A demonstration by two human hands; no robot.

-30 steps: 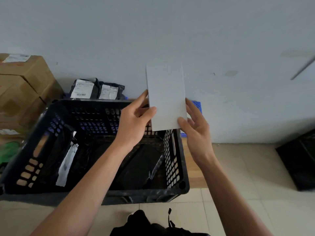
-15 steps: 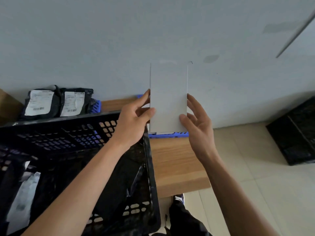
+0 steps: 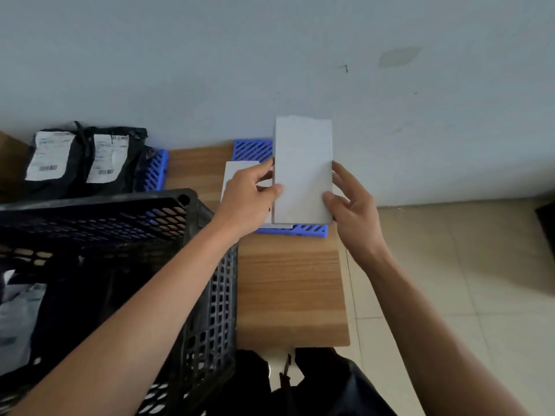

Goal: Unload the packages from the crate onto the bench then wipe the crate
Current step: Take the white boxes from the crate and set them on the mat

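**Inspector:** State of each grip?

**Assistant:** Left hand and right hand both pinch the long edges of a flat white package, thumbs in front, fingers behind. It is held upright above the blue tray at the far end of the worktop, probably so it can be lowered squarely.

**Inspector:** Why there?

**Assistant:** Another white package already lies on that tray, just left of the held one; stacking seems intended.

**Inspector:** The crate?

**Assistant:** The black crate stands near left. Dark bags show inside, so I judge unloading unfinished and wiping not yet due. Two black labelled parcels rest far left.
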